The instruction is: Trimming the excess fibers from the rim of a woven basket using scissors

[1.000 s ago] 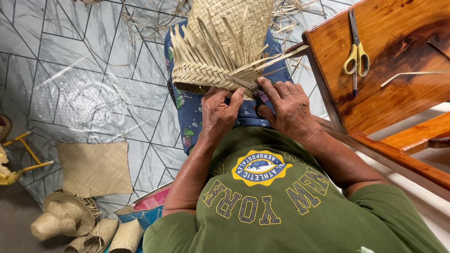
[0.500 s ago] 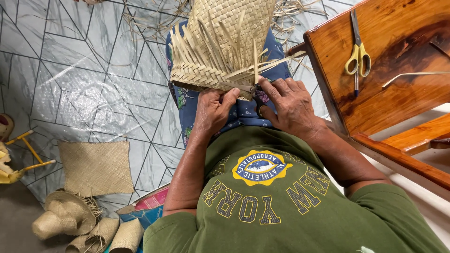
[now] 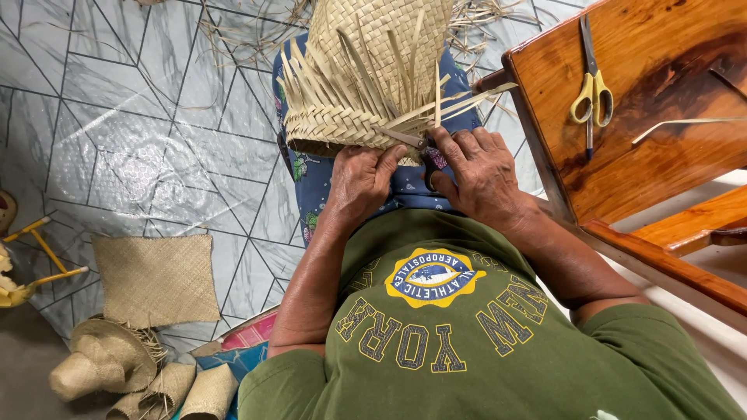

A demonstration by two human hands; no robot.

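A straw-coloured woven piece, shaped like a hat, lies on my lap over blue flowered cloth. Its near rim is braided and several loose strips stick out of it. My left hand pinches the braided rim from below. My right hand grips small dark-handled scissors, whose blade lies against the rim among the loose strips.
At the right stands a wooden table with yellow-handled scissors and a loose pale strip on it. On the tiled floor to the left lie a flat woven mat, several woven hats and a yellow frame.
My right hand has moved up to the rim and the scissors' blade now shows among the strips. The left hand has shifted slightly along the braided edge.
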